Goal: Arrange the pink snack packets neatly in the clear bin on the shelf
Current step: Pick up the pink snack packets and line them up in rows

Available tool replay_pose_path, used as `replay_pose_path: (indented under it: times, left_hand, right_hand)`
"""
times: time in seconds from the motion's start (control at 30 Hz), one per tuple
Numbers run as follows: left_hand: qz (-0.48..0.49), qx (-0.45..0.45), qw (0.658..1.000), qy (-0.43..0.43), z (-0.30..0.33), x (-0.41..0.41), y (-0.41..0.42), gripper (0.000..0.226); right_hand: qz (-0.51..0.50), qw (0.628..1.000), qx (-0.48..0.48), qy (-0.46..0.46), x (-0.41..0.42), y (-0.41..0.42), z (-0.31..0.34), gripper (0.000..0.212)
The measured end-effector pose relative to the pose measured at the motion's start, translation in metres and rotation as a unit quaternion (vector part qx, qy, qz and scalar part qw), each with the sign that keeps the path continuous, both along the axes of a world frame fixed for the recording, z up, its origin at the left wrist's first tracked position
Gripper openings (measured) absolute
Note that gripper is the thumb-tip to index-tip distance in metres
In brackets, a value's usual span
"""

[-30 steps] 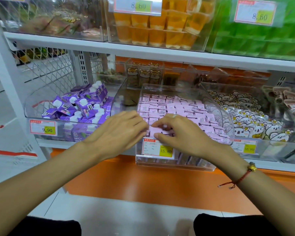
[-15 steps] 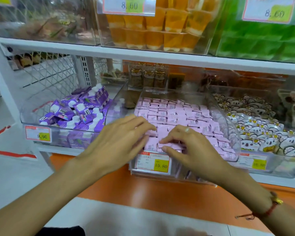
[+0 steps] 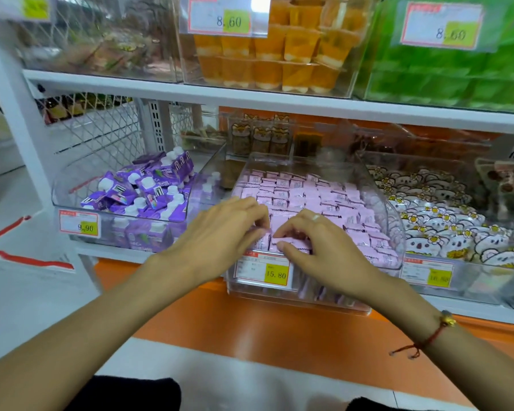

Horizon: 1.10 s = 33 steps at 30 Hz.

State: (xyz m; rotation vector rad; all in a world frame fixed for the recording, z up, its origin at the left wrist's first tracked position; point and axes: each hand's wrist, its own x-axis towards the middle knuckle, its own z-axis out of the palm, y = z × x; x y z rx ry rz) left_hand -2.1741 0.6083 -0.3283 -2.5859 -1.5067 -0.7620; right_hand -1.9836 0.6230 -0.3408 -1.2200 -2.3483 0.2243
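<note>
The clear bin (image 3: 393,221) in the middle of the lower shelf holds several rows of small pink snack packets (image 3: 306,194). Both hands work at its front edge, just above the 15.80 price tag (image 3: 263,269). My left hand (image 3: 220,232) has its fingers curled down onto the front-row packets and pinches one at the fingertips. My right hand (image 3: 309,244) pinches a pink packet (image 3: 291,243) between thumb and fingers. The front row under the hands is mostly hidden.
A bin of purple pouches (image 3: 149,191) stands to the left, a bin of white animal-face packets (image 3: 445,229) to the right. The upper shelf (image 3: 250,97) carries orange jelly cups (image 3: 279,54) and green packs. An orange ledge (image 3: 250,327) runs below.
Both hands have stayed at the bin's front edge, with the fingers curling in closer together on the front-row packets. The camera view has shifted slightly.
</note>
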Motion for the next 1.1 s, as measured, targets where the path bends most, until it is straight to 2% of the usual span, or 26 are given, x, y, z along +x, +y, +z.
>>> replay_pose_path:
  times: [0.13, 0.27, 0.4, 0.47, 0.5, 0.63, 0.73, 0.83, 0.93, 1.03, 1.1]
  left_hand:
    - [-0.014, 0.012, 0.992, -0.122, -0.012, 0.0, -0.004, 0.004]
    - [-0.013, 0.039, 0.956, -0.292, -0.006, 0.004, -0.005, 0.007]
    - [-0.015, 0.081, 0.936, -0.342, 0.008, -0.002, -0.007, 0.006]
    - [-0.014, 0.102, 0.92, -0.379, 0.015, -0.004, -0.01, 0.007]
    - [-0.012, 0.115, 0.908, -0.402, 0.019, -0.005, -0.012, 0.007]
    - [-0.009, 0.131, 0.867, -0.481, 0.027, -0.003, -0.019, 0.005]
    - [0.006, 0.085, 0.841, -0.534, 0.028, -0.001, -0.019, 0.005]
    - [0.004, -0.003, 0.784, -0.621, 0.026, 0.001, -0.017, 0.006]
    - [0.015, -0.089, 0.755, -0.65, 0.019, 0.001, -0.014, 0.009]
    - [0.019, -0.175, 0.721, -0.67, 0.015, -0.003, -0.012, 0.011]
    - [0.013, -0.212, 0.709, -0.673, 0.015, -0.007, -0.01, 0.018]
  right_hand:
    - [-0.015, 1.0, -0.005, -0.024, -0.006, 0.0, 0.003, 0.015]
    - [-0.018, 0.999, -0.034, -0.034, -0.01, 0.003, 0.008, 0.009]
    - [-0.012, 0.997, -0.067, -0.021, -0.008, 0.005, 0.011, 0.007]
    - [-0.011, 0.997, -0.078, 0.019, -0.006, 0.003, 0.011, 0.009]
    - [-0.015, 0.995, -0.084, 0.054, -0.007, 0.0, 0.011, 0.016]
    - [-0.034, 0.974, -0.075, 0.212, -0.017, -0.016, 0.018, 0.067]
    - [-0.033, 0.963, -0.008, 0.267, -0.022, -0.019, 0.018, 0.065]
    - [-0.035, 0.966, 0.05, 0.25, -0.019, -0.016, 0.017, 0.06]
    - [-0.034, 0.966, 0.091, 0.24, -0.013, -0.013, 0.019, 0.046]
    - [-0.014, 0.968, 0.059, 0.245, -0.011, -0.013, 0.017, 0.027]
    - [0.0, 0.949, -0.026, 0.313, -0.01, -0.014, 0.018, 0.017]
